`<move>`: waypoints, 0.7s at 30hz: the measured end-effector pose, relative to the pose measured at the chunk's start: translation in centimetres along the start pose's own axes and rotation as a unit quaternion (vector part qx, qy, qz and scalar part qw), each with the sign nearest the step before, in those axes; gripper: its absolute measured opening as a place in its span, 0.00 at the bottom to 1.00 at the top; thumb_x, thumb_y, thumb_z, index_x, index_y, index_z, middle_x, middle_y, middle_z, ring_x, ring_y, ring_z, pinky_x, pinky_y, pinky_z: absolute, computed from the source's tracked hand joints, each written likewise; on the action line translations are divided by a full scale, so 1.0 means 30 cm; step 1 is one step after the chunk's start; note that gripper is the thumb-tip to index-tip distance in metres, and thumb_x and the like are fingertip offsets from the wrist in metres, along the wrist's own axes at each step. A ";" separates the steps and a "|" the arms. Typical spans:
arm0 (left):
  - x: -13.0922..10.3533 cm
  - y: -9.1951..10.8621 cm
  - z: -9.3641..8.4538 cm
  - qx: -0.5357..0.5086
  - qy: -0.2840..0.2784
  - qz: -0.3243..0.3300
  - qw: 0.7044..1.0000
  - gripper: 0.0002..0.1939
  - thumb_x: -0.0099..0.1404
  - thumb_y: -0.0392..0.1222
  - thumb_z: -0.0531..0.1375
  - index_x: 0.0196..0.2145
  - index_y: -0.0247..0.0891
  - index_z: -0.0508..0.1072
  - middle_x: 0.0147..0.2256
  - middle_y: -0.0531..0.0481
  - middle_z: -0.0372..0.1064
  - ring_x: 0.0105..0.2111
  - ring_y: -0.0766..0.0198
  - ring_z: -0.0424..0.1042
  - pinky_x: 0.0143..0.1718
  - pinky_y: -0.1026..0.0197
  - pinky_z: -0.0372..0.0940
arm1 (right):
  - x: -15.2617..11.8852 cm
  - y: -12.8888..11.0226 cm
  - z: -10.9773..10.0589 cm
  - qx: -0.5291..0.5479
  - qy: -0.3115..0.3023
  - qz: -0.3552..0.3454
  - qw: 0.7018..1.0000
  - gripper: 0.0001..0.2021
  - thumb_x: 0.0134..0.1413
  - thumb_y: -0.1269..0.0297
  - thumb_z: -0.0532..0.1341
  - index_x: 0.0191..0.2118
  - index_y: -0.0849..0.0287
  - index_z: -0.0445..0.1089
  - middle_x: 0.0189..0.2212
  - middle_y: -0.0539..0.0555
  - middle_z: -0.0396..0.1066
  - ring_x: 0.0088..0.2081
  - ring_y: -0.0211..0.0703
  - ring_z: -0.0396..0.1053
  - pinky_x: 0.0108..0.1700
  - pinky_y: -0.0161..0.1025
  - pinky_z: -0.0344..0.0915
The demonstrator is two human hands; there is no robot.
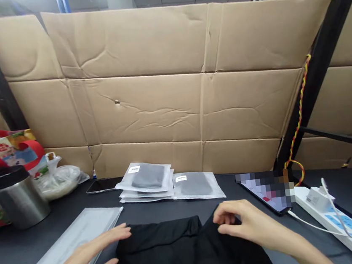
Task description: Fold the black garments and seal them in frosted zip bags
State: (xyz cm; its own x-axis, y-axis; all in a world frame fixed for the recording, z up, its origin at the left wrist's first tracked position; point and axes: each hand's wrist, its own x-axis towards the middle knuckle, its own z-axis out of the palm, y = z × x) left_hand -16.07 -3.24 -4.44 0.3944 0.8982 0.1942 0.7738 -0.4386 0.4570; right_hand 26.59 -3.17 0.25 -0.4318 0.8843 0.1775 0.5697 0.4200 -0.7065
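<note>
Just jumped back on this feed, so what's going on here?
A person has both hands at a black cloth. The left hand is spread at its left edge; the right hand is curled over its right side, though whether it grips is unclear. A long plastic bag lies to the left, and labelled packets sit behind the cloth.

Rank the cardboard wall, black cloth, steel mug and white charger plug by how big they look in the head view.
1. Cardboard wall
2. Black cloth
3. Steel mug
4. White charger plug
</note>
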 end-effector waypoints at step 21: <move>0.241 0.032 0.062 0.063 0.100 0.049 0.992 0.22 0.70 0.52 0.51 0.59 0.46 0.65 0.58 0.49 0.65 0.59 0.51 0.61 0.61 0.48 0.52 | 0.211 0.017 0.208 -0.175 0.098 -0.096 0.975 0.16 0.63 0.70 0.50 0.53 0.57 0.66 0.52 0.58 0.68 0.54 0.50 0.65 0.57 0.50 0.60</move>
State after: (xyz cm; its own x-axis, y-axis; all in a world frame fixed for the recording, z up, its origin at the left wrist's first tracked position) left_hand -11.56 2.79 -4.22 0.3747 0.8337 0.4058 0.7978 -0.5129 0.3170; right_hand 19.79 1.38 -3.27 -0.4319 0.7897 0.4356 0.7101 0.5955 -0.3757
